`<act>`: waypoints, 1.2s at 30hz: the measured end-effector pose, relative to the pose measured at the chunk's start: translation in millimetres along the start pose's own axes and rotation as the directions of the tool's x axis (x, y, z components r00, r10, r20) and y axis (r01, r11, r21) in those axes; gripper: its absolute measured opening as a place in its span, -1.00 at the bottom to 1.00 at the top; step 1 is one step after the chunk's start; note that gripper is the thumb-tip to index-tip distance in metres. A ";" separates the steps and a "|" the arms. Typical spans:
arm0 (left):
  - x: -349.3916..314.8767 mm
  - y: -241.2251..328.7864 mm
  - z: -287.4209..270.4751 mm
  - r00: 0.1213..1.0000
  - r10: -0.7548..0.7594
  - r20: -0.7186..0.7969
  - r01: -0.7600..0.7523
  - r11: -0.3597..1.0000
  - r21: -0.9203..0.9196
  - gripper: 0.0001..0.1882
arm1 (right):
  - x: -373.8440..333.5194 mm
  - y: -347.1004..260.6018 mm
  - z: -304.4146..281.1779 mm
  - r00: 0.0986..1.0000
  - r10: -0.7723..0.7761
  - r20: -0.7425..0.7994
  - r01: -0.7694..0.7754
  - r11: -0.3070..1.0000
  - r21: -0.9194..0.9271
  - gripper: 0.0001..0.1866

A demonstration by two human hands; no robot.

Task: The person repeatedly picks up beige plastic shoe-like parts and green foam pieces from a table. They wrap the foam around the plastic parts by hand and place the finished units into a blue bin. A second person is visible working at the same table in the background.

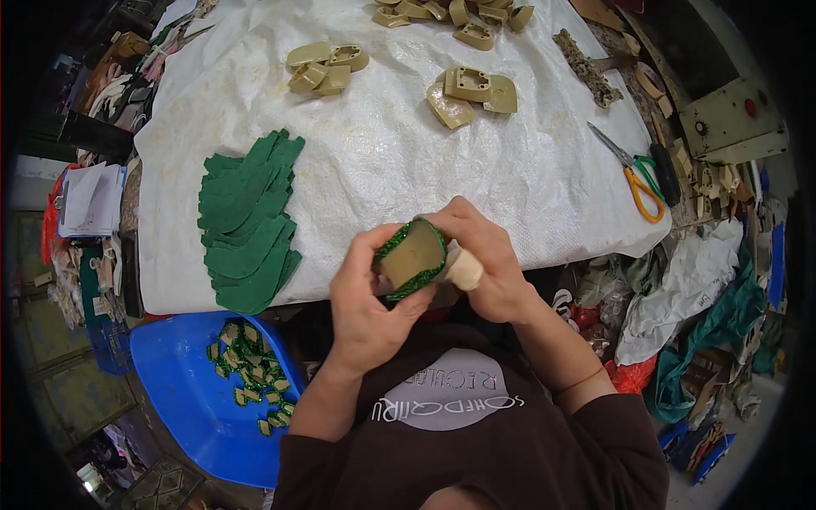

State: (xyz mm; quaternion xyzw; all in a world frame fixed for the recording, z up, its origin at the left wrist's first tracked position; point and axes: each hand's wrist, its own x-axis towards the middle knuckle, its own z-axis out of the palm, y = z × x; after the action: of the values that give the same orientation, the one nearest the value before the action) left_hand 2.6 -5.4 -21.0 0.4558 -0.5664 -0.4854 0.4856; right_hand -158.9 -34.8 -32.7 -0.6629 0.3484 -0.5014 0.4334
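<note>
Both my hands are closed round a tan shoe heel [410,255] whose sides are wrapped in glittery green material, just off the table's near edge. My left hand [370,297] grips it from the left, its thumb along the lower edge. My right hand [484,263] holds the upper right side, fingers bent over it. A cream, rounded piece [464,269] sits against that hand; whether it is a finger covering or a tool's end, I cannot tell. To the left lies an overlapping stack of dark green cut pieces [249,225] on the white sheet.
Bare tan heels lie in a left group [330,68], a right group [472,93] and a far pile [472,32]. Orange-handled scissors [642,191] rest at the right. A blue basin [183,374] of green-covered heels [246,365] stands lower left. Bags [680,289] crowd the right.
</note>
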 end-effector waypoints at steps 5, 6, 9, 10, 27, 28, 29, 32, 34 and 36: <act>3.3 7.5 -15.3 0.983 0.124 0.135 -0.162 0.931 0.327 -0.41 | 4.9 13.8 -13.4 0.867 0.415 0.275 -0.498 0.709 0.500 -0.72; 3.6 9.9 -15.0 0.976 0.159 0.147 -0.206 0.894 0.398 -0.41 | 5.9 16.1 -15.0 0.821 0.453 0.346 -0.570 0.624 0.535 -0.74; 6.5 18.6 -11.5 0.948 0.257 0.188 -0.314 0.850 0.423 -0.38 | 5.4 12.0 -22.0 0.850 0.358 0.386 -0.517 0.710 0.479 -0.83; 5.8 18.8 -10.6 0.948 0.259 0.182 -0.314 0.846 0.432 -0.38 | 7.4 7.5 -23.2 0.860 0.326 0.393 -0.486 0.760 0.432 -0.84; 1.1 7.5 16.1 0.893 0.451 0.011 -0.338 0.652 0.679 -0.46 | -6.0 -6.9 -0.9 0.973 0.217 0.074 -0.228 0.950 0.212 -0.67; 1.8 7.2 19.2 0.883 0.470 -0.003 -0.337 0.637 0.693 -0.49 | -6.8 -8.0 1.7 0.977 0.213 0.031 -0.215 0.963 0.162 -0.67; 3.1 6.0 22.0 0.872 0.488 -0.017 -0.334 0.622 0.708 -0.51 | -8.3 -7.7 4.7 0.978 0.206 -0.010 -0.204 0.973 0.111 -0.66; 7.8 -0.5 23.6 0.860 0.510 -0.034 -0.342 0.622 0.704 -0.54 | -13.2 3.2 11.9 0.954 0.297 -0.047 -0.262 0.899 0.352 -0.64; 10.1 -2.0 20.8 0.862 0.504 -0.060 -0.330 0.647 0.687 -0.55 | -13.3 8.4 14.2 0.896 0.430 0.112 -0.375 0.597 0.709 -0.63; 10.2 -1.4 18.0 0.868 0.483 -0.113 -0.296 0.686 0.665 -0.56 | -15.3 8.0 15.6 0.929 0.351 0.116 -0.326 0.631 0.704 -0.61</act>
State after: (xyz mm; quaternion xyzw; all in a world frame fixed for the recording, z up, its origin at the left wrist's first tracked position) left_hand -16.3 -13.7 -22.4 0.5220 -0.7049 -0.0834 0.4730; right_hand -148.0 -20.6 -47.6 -0.3574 0.2520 -0.5166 0.7361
